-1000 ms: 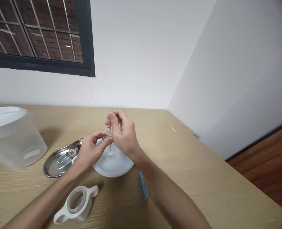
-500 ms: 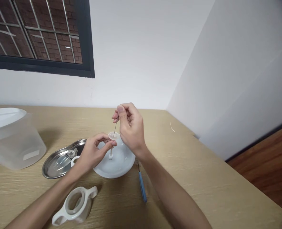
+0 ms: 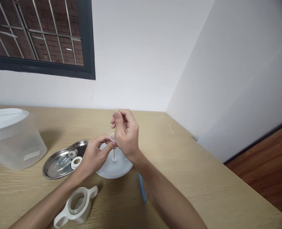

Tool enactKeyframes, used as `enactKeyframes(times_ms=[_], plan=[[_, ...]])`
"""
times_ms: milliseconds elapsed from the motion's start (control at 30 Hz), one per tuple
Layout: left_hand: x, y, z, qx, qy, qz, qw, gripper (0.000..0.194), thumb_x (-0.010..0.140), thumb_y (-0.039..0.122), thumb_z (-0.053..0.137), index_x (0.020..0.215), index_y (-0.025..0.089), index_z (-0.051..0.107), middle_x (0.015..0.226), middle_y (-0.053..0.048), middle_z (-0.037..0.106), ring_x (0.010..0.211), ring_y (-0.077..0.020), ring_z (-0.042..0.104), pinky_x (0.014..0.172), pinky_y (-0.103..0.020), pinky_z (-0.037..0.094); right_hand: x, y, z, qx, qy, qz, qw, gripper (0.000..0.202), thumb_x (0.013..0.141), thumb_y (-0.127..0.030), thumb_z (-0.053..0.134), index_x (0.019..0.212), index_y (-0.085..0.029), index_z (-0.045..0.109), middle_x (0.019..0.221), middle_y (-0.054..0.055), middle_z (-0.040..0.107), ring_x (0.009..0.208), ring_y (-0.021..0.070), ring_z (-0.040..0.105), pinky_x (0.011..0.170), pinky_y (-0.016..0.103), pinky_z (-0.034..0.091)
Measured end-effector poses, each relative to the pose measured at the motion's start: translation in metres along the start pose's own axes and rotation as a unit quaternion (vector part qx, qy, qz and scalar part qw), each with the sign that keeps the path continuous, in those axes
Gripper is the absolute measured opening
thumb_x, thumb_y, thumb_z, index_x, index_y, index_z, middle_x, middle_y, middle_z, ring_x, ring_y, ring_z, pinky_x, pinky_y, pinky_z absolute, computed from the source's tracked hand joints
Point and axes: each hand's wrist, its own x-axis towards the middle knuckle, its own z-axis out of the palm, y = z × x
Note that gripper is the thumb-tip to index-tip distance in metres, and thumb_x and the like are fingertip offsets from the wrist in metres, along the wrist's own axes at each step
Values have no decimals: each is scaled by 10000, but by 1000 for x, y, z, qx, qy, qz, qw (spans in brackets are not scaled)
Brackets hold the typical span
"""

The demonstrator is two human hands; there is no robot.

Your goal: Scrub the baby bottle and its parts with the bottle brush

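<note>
My left hand (image 3: 100, 153) pinches the rim of a small translucent round disc (image 3: 112, 137) over a white bowl (image 3: 117, 170). Below the disc a thin pale straw hangs, with a white rounded end (image 3: 114, 160). Thumb and fingers of my right hand (image 3: 126, 132) are closed on a thin metal wire (image 3: 115, 130), which points down at the disc. Its lower end is hidden by the hands, so how deep it reaches cannot be seen. To the right of the bowl lies a blue-handled tool (image 3: 142, 188), partly covered by my right forearm.
A kidney-shaped metal tray (image 3: 48, 171) holds a white ring (image 3: 76, 162) and a clear plastic piece (image 3: 71, 154). Nearer me stands a two-handled white cup holder (image 3: 77, 205). At far left is a lidded translucent bucket (image 3: 14, 146); a thin pale strip (image 3: 171, 129) lies right.
My right hand has come down and slightly left with the wire, closer to the disc. The wire now stands more upright. The disc has tilted a little in my left hand.
</note>
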Motion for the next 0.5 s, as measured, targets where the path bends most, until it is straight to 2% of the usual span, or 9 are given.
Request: enactKeyframes(times_ms=[233, 500], plan=[[1, 1, 1, -16, 0, 8, 1000, 148, 906, 246, 612, 913, 196, 752, 921, -44, 785, 827, -196, 693, 805, -300, 522, -5, 5, 6, 25, 10, 10, 1000, 172, 999, -350, 499, 897, -229, 566, 757, -19, 579, 704, 117, 599, 638, 262, 497], [0, -3, 1, -18, -4, 4, 1000, 134, 914, 261, 625, 925, 202, 745, 888, -28, 769, 826, -178, 679, 789, -278, 505, -4, 7, 9, 38, 25, 31, 998, 208, 1001, -373, 492, 871, -225, 558, 717, -32, 551, 654, 101, 559, 621, 243, 478]])
